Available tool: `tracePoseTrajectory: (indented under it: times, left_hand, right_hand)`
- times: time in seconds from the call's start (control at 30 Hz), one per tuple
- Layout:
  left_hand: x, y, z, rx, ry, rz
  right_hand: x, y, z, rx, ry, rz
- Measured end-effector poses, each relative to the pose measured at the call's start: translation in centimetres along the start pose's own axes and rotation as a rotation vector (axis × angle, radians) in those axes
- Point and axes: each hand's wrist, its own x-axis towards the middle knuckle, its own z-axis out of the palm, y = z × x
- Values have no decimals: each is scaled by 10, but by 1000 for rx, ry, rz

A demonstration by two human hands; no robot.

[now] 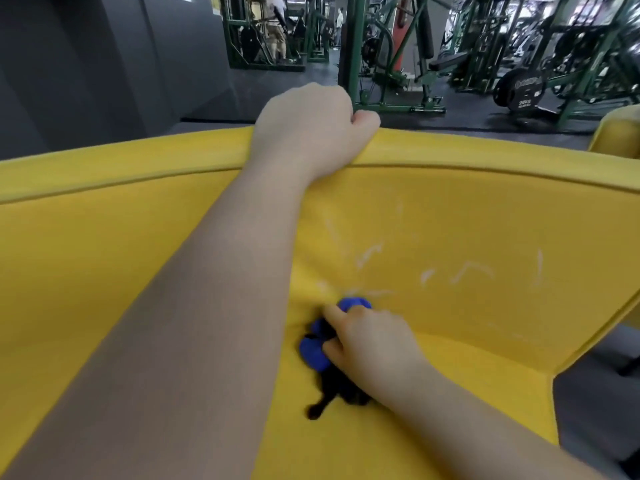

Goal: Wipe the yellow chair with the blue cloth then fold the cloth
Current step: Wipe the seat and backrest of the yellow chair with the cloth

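Observation:
The yellow chair [485,216] fills most of the view, its curved backrest running across the frame and its seat below. White streaks mark the inner backrest right of centre. My left hand [311,129] grips the top edge of the backrest, fingers curled over the far side. My right hand [374,341] holds the bunched blue cloth [313,353] and presses it into the crease where backrest meets seat. Part of the cloth shows above the fingers, the rest is hidden under the hand and its dark shadow.
Beyond the backrest lies a dark gym floor with green weight machines [398,64] and a plate-loaded rack [523,91]. People [277,26] stand far back. A grey wall [86,64] rises at the left. Another yellow seat [620,133] peeks in at the right edge.

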Motion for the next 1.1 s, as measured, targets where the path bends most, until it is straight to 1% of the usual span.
tracePoseTrajectory:
  times: [0.03, 0.07, 0.1, 0.13, 0.2, 0.23, 0.27, 0.3, 0.4, 0.43, 0.47, 0.5, 0.53, 0.57, 0.6, 0.63, 0.67, 0.73, 0.77, 0.8, 0.83, 0.9, 0.97, 1.0, 1.07, 1.1]
  left_hand:
    - [-1, 5, 2, 23, 31, 4]
    - [-3, 8, 4, 52, 62, 2]
    - [-5, 10, 6, 78, 86, -2]
    - [-6, 11, 7, 91, 101, -9]
    - [-3, 11, 7, 108, 90, -37]
    - [-1, 10, 7, 106, 66, -46]
    - [0, 10, 7, 99, 48, -45]
    - [1, 9, 7, 94, 41, -30]
    - [1, 3, 9, 82, 32, 29]
    - [0, 1, 9, 77, 35, 32]
    - [-2, 1, 10, 75, 49, 28]
    - [-3, 3, 9, 81, 69, 22]
    - [-4, 5, 8, 92, 84, 17]
    - [-5, 7, 7, 99, 86, 9]
    - [-5, 7, 7, 99, 81, 1]
    - [-5, 7, 7, 93, 74, -4]
    - [-5, 7, 8, 88, 71, -8]
    - [-4, 7, 8, 98, 70, -14]
    - [-3, 6, 9, 100, 64, -12]
    - [-1, 7, 9, 100, 57, -8]
    - [0, 7, 10, 103, 58, -1]
    - [-1, 5, 12, 104, 76, 18]
    - [-2, 3, 13, 90, 90, 28]
    - [-4, 2, 12, 83, 89, 29]
    - [-5, 5, 9, 60, 88, 25]
    - [-5, 6, 8, 53, 89, 23]
  right_hand:
    - [-5, 6, -2, 48, -120, 42]
    - [-6, 11, -12, 98, -112, 42]
    - [-7, 12, -27, 136, -32, 8]
    - [-8, 11, -44, 131, 161, -51]
    - [1, 11, -81, 134, 606, -38]
    - [8, 15, -93, 137, 758, 1]
    - [15, 18, -98, 118, 802, 43]
    - [20, 19, -95, 65, 780, 74]
    - [14, 21, -40, -33, 550, 18]
    - [5, 18, -20, -60, 424, -9]
    - [-5, 16, -8, -75, 254, -15]
    - [-10, 15, -4, -57, 71, 14]
    - [-11, 17, -5, -23, -74, 44]
    - [-9, 19, -12, -18, -148, 46]
    - [-6, 20, -22, -1, -155, 32]
    - [-5, 19, -37, 21, -119, 21]
    - [-6, 18, -50, 40, 30, -17]
    - [-10, 15, -79, 61, 481, -13]
    - [-9, 14, -92, 62, 686, 19]
    - [-4, 16, -99, 61, 793, 54]
    - [5, 18, -101, 66, 818, 68]
    - [21, 20, -85, 12, 754, 14]
    - [21, 21, -51, -52, 623, -50]
    - [15, 21, -32, -64, 498, -68]
    - [-1, 22, -7, -70, 105, -42]
    - [-5, 21, -1, -63, -92, 6]
